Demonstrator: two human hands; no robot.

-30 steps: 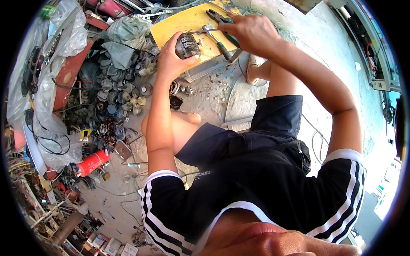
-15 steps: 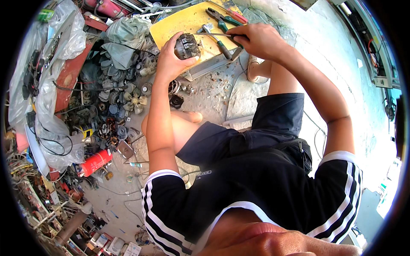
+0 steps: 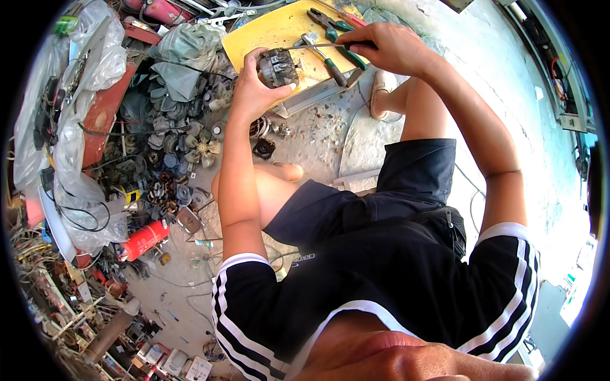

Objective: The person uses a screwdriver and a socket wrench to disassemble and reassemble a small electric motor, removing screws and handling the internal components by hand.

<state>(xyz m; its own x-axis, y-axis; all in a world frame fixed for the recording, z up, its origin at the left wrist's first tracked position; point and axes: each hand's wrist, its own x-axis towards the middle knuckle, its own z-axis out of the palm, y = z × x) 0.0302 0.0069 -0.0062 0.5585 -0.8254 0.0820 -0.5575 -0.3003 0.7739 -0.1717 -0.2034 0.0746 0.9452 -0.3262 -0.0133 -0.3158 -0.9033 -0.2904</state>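
Note:
My left hand [image 3: 257, 92] grips a dark, round motor core [image 3: 277, 68] with metal windings or slots. The fingers wrap its far left side and the thumb presses its near side. It rests at the near edge of a yellow board [image 3: 251, 39]. My right hand [image 3: 395, 51] is closed on the handle of a thin tool, apparently a screwdriver [image 3: 318, 46]. Its slim shaft points left to the top of the core; whether the tip touches cannot be made out. Beneath the shaft lies a green-handled hammer [image 3: 327, 61]. Green-handled pliers [image 3: 330, 24] sit beyond it.
A red-handled tool [image 3: 349, 17] lies at the board's far right. Motor parts, including a fan blade [image 3: 202, 150], crowd the floor to the left. Plastic bags [image 3: 82, 190] and a red can [image 3: 145, 240] are farther left. My legs flank debris on the concrete floor [image 3: 318, 136].
My right hand has shifted slightly up and away, tilting the tool so its handle end sits higher. My left hand stays on the motor core, nearly unmoved.

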